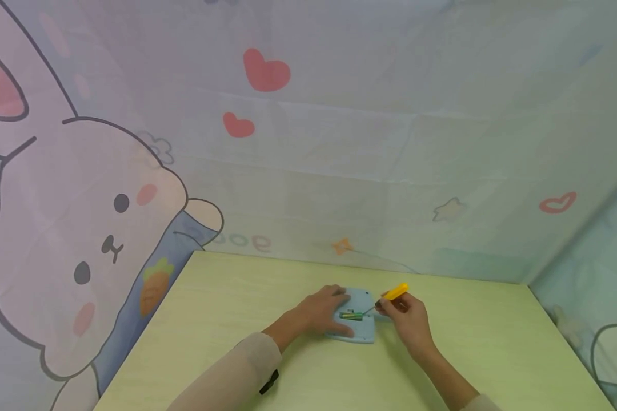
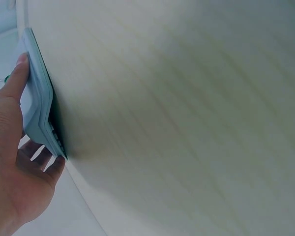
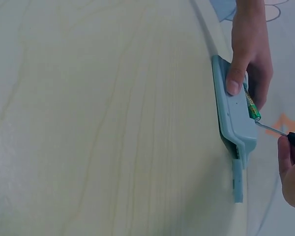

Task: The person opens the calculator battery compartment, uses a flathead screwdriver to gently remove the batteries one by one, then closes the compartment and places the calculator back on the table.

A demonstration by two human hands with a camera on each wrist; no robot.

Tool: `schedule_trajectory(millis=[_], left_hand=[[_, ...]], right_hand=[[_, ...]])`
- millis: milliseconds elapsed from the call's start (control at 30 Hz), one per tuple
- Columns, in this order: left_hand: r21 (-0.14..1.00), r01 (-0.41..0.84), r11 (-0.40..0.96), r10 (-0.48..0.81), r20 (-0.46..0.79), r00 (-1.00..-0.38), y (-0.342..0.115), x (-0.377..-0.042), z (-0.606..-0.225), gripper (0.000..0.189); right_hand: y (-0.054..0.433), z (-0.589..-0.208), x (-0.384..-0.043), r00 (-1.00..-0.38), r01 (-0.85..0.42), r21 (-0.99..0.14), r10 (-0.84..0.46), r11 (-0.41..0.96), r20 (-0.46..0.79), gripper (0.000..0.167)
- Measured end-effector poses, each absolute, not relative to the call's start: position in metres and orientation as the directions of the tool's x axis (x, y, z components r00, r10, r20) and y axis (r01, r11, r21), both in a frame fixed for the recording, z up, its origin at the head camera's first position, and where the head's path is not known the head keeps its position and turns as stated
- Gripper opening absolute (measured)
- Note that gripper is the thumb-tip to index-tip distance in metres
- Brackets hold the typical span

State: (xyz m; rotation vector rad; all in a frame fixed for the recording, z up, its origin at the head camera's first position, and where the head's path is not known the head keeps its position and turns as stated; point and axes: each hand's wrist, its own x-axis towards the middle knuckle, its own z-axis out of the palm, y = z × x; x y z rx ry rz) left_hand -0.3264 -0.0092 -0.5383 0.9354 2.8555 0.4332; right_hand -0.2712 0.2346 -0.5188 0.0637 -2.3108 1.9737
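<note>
Printed fabric, rabbit and hearts, forms the backdrop (image 1: 339, 188) across the far side. In front of it, pale yellow-green table (image 1: 211, 308). Left hand (image 1: 321, 311) lies over the left part of a pale-blue casing (image 1: 365, 330), thumb spread from the fingers and clamped on it. Right hand (image 1: 412, 324), at the casing's right, has thumb and fingers closed about the yellow handle of a screwdriver (image 1: 394, 293). Casing rests on the table, toward the far edge, about midway across; flat blue tab (image 3: 237, 182) juts from its right side. Green battery (image 1: 351, 315) lies left to right in its middle, screwdriver tip at the right end.

Risks, my judgement: tip could skid off the smooth battery end toward the left thumb; too much leverage might flick the battery out to roll away; a slackened left grip could let the casing slide.

Unclear: whether tip touches battery or casing; how deep the battery sits; what the left palm covers. Dark object (image 1: 269, 382) under the left sleeve, partly hidden, unidentified.
</note>
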Motion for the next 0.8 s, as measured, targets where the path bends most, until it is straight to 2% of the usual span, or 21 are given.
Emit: schedule_trajectory(millis=[467,800], left_hand=[[0.298,0.565,0.769,0.596,-0.016,-0.803,-0.009,-0.327,-0.538,0.093],[0.296,0.565,0.770,0.595,-0.013,-0.804,-0.009,-0.327,-0.540,0.095]], right_hand=[[0.233,-0.509,-0.270,-0.980,-0.190,-0.931,-0.007,0.312,0.198,0.025],[0.233,-0.504,-0.269,-0.950,-0.300,-0.868,-0.042,0.396,0.310,0.025]])
